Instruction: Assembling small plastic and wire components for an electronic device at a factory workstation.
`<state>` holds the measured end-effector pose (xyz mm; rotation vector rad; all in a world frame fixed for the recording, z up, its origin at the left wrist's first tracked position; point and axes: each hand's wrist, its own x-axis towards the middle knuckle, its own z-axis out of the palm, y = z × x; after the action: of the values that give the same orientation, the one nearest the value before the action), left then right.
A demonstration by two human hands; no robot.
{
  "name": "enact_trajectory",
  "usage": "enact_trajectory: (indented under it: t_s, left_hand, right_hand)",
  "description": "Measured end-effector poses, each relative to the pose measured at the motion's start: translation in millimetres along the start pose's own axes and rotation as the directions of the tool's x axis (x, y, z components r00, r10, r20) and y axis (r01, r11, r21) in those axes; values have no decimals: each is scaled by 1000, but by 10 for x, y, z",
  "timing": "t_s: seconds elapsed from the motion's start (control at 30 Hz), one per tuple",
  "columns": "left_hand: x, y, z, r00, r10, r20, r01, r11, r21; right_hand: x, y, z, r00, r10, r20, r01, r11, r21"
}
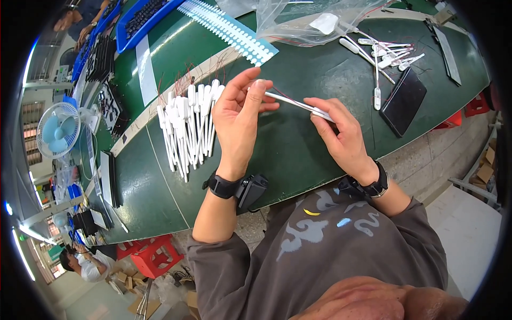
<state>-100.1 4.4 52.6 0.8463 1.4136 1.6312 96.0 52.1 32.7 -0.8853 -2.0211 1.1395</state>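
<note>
A thin white plastic stick (290,101) with fine dark-red wire along it spans the gap between my hands above the green table. My left hand (238,109) pinches its far-left end between thumb and fingers. At the other end, the thumb and fingertips of my right hand (341,130) close on the thicker white part. Left of my left hand lies a fanned pile of similar white sticks (186,120), broad heads toward the far side and red wires sticking out. More wired white sticks (392,53) lie loosely at the far right.
A black flat device (404,101) lies right of my right hand. Beyond are a clear plastic bag (298,26), a blue sheet of white stickers (234,32) and a blue bin (121,37). A fan (57,130) and red stools (156,258) stand left; other people work there.
</note>
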Motion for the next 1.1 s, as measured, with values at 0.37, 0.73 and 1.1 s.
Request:
enact_trajectory:
  t_s: [0.37,0.73,1.1]
  left_hand:
    - [-8,41,115,999,-18,49,25,991,-133]
    - [-5,59,48,1000,-24,-7,24,995,-92]
    - [18,75,46,996,-85,-1,83,981,-173]
  right_hand:
    - [40,0,-72,999,31,-26,-27,992,123]
    - [29,-103,-98,989,146,32,-149,978,149]
    - [37,-73,-101,991,130,27,-133,980,146]
